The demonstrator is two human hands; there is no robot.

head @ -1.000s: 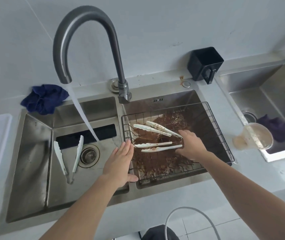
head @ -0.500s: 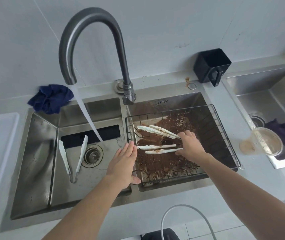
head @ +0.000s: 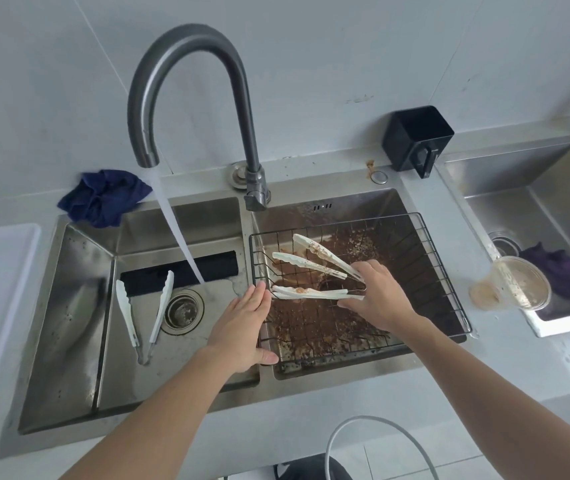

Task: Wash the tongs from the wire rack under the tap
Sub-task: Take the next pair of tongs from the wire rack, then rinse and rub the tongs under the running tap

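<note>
Over the right basin, the right hand [head: 382,299] has closed its fingers [head: 356,299] on the hinge ends of two soiled tongs [head: 311,293] and begun lifting them off the wire rack [head: 446,271], where a second ago they lay flat. Left hand [head: 245,323], fingers straight and together, steadies the rack's edge. Water runs from the tap [head: 186,43] into the left basin, where a rinsed pair [head: 145,310] lies; the transfer probably follows.

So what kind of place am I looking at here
Probably a kitchen washing-up area: a steel double sink with a running gooseneck tap, a second sink beside it, and soiled white tongs on a wire rack.
</note>
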